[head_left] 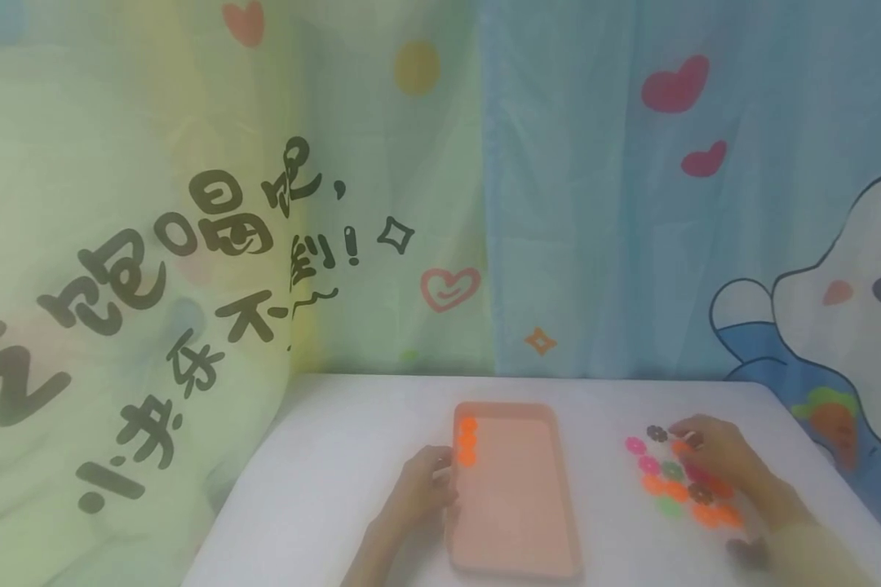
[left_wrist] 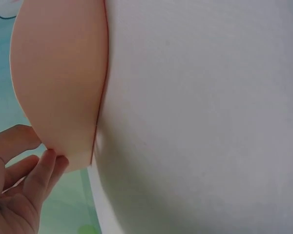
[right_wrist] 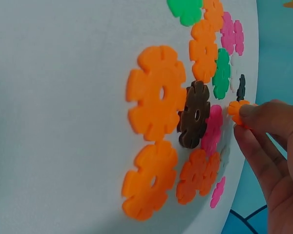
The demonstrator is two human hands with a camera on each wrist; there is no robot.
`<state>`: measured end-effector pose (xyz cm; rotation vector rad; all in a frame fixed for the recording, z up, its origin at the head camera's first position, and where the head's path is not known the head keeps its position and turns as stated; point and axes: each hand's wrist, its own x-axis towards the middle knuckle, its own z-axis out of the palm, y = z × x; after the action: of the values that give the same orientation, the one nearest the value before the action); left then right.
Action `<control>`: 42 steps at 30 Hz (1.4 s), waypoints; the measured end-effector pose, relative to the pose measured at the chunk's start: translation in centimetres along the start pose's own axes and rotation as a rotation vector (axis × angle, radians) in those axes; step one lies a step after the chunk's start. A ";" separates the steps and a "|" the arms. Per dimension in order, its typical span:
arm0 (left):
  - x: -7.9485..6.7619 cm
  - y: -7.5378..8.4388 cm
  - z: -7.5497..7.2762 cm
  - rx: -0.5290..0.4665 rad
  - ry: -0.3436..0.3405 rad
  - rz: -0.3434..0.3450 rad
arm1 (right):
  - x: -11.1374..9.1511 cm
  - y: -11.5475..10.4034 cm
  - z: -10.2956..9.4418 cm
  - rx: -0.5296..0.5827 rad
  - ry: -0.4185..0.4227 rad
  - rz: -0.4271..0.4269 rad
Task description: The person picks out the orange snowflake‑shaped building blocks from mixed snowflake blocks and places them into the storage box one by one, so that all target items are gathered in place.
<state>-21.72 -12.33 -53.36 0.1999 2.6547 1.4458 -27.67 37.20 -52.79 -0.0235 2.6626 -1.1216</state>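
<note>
A shallow pink tray (head_left: 514, 497) lies on the white table, with several orange flower-shaped plastic pieces (head_left: 468, 443) in a column at its upper left corner. My left hand (head_left: 422, 485) holds the tray's left side; thumb and fingertips meet at its wall (left_wrist: 63, 73) in the left wrist view. Over the loose pieces on the right, my right hand (head_left: 727, 456) pinches one orange flower-shaped piece (right_wrist: 237, 108) between thumb and fingers. Below it lie orange (right_wrist: 146, 87), brown (right_wrist: 189, 117), green (right_wrist: 221, 73) and pink (right_wrist: 213, 126) pieces, some overlapping.
The white table (head_left: 338, 489) reaches back to a printed curtain (head_left: 573, 204) with hearts, writing and a cartoon animal. Bare tabletop separates the tray from the loose pieces. A light green piece (head_left: 670, 506) lies at the near left of the group.
</note>
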 end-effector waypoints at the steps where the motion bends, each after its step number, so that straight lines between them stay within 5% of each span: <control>1: 0.0 0.0 0.0 0.004 -0.001 0.000 | 0.0 -0.1 0.0 -0.006 -0.004 0.011; 9: -0.1 -0.2 -0.1 -0.003 -0.009 0.030 | 0.4 0.2 -0.2 -0.123 0.006 0.022; 16: 0.1 -0.4 0.0 0.020 -0.008 0.018 | 0.0 0.4 0.9 0.146 -0.054 0.153; 25: 0.0 0.2 -0.1 0.001 -0.006 -0.034 | -0.1 -0.2 1.6 0.199 -0.028 0.212; 29: -0.1 0.1 -0.1 -0.003 -0.009 -0.003 | -0.1 -0.6 1.8 0.228 -0.007 0.215; 36: -0.2 0.0 -0.2 -0.003 -0.013 0.044 | -0.4 -2.0 2.3 0.388 0.040 0.194; 42: -0.2 0.2 -0.1 -0.005 -0.009 0.001 | -0.6 -2.8 2.8 0.479 0.046 0.211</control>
<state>-21.55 -12.31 -53.10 0.2073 2.6443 1.4483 -26.65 33.33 -52.56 0.3636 2.2948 -1.6597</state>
